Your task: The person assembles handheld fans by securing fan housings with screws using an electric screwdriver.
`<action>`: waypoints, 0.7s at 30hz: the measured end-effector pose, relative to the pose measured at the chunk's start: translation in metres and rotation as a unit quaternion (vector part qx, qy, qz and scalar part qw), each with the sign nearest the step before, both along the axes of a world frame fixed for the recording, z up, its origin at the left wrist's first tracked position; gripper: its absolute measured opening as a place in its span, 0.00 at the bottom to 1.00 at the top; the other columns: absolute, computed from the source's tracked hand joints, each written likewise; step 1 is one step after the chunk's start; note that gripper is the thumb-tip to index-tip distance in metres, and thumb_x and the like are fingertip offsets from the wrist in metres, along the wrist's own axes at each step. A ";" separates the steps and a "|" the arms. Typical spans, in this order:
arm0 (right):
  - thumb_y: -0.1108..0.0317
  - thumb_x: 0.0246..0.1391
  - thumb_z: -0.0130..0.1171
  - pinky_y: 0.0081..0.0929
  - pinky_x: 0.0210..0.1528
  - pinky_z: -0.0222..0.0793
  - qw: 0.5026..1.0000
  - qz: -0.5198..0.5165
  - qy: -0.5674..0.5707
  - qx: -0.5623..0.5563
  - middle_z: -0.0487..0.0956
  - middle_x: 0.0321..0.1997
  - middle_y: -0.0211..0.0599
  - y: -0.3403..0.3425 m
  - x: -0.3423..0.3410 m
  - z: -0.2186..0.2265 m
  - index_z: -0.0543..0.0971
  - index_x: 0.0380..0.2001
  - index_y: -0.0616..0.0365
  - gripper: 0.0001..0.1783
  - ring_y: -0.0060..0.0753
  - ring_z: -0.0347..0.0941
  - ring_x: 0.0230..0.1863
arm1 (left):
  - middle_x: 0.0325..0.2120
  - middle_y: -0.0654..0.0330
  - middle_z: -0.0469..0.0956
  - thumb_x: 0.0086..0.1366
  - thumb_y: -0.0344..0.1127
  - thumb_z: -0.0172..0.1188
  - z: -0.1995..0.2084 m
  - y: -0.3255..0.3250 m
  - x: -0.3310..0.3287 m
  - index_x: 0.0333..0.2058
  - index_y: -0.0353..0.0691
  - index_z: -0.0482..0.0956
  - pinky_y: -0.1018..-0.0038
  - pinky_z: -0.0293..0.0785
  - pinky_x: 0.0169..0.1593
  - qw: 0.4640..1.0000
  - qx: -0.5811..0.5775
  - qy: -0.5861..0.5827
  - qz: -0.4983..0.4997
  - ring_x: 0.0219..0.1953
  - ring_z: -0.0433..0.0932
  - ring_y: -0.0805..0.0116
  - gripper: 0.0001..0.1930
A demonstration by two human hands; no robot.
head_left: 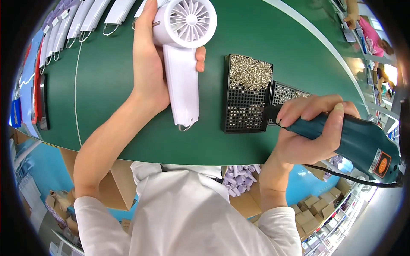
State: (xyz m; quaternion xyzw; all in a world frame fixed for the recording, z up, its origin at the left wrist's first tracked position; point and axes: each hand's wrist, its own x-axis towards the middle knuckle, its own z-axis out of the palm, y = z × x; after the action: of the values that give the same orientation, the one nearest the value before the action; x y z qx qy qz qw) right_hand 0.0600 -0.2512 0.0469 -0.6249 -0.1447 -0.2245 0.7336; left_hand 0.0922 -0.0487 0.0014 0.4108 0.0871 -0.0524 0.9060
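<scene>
1. A handheld fan point(183, 85) is standing out in pale lilac-white: its round head is showing many thin radial ribs around one hub, and one metal loop is hanging from the handle's lower end.
2. I am holding this one fan above the green table point(115, 72), near its middle, with the handle pointing toward me.
3. My left hand point(150, 64) is grasping it around the upper part, with the forearm rising from below and fingertips appearing on the far side.
4. My right hand point(306, 132) is wrapping firmly around one dark green electric screwdriver point(358, 138), whose black nose is pointing leftward at the trays.
5. Two black trays point(244, 97) are lying side by side, holding screws point(250, 72) too many for counting.
6. At upper left, at least six similar pale handles point(95, 16) are lying in a row.
</scene>
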 end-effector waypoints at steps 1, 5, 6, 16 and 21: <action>0.73 0.54 0.43 0.32 0.13 0.69 1.000 0.003 0.001 -0.002 0.69 0.17 0.41 -0.005 0.001 -0.001 0.58 0.35 0.64 0.08 0.32 0.67 0.10 | 0.29 0.61 0.74 0.68 0.60 0.35 -0.001 -0.001 0.000 0.40 0.40 0.72 0.75 0.66 0.21 1.000 -0.002 0.001 0.003 0.21 0.69 0.70 0.28; 0.73 0.54 0.43 0.31 0.15 0.70 0.987 0.050 -0.031 -0.149 0.69 0.18 0.41 -0.011 0.000 -0.001 0.58 0.34 0.62 0.08 0.32 0.68 0.11 | 0.27 0.60 0.74 0.67 0.61 0.33 -0.006 -0.003 0.001 0.40 0.39 0.72 0.73 0.68 0.20 1.000 -0.015 -0.027 0.002 0.19 0.70 0.70 0.30; 0.73 0.54 0.43 0.31 0.15 0.70 0.992 0.039 -0.014 -0.117 0.69 0.18 0.40 -0.007 -0.002 0.000 0.58 0.34 0.61 0.08 0.32 0.68 0.11 | 0.25 0.59 0.74 0.67 0.61 0.33 -0.007 -0.004 0.001 0.40 0.39 0.72 0.73 0.69 0.20 1.000 -0.016 -0.014 0.001 0.19 0.71 0.69 0.30; 0.72 0.57 0.43 0.34 0.15 0.70 0.987 0.060 0.003 -0.149 0.68 0.19 0.42 0.000 -0.004 0.003 0.59 0.34 0.60 0.05 0.35 0.68 0.11 | 0.23 0.57 0.76 0.66 0.61 0.36 -0.014 0.004 0.005 0.40 0.37 0.73 0.73 0.73 0.23 0.994 -0.105 -0.038 -0.003 0.19 0.75 0.66 0.30; 0.63 0.62 0.40 0.33 0.09 0.65 0.999 -0.034 -0.029 0.029 0.64 0.19 0.39 0.013 -0.019 0.011 0.63 0.41 0.56 0.09 0.34 0.60 0.08 | 0.21 0.57 0.77 0.66 0.65 0.30 -0.009 -0.002 0.006 0.36 0.36 0.75 0.72 0.73 0.18 0.996 -0.090 0.000 -0.008 0.15 0.74 0.66 0.36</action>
State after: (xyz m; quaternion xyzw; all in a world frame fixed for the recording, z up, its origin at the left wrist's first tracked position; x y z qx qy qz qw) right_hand 0.0407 -0.2386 0.0582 -0.6012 -0.1383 -0.2714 0.7388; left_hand 0.0986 -0.0503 -0.0074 0.3282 0.0792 -0.0670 0.9389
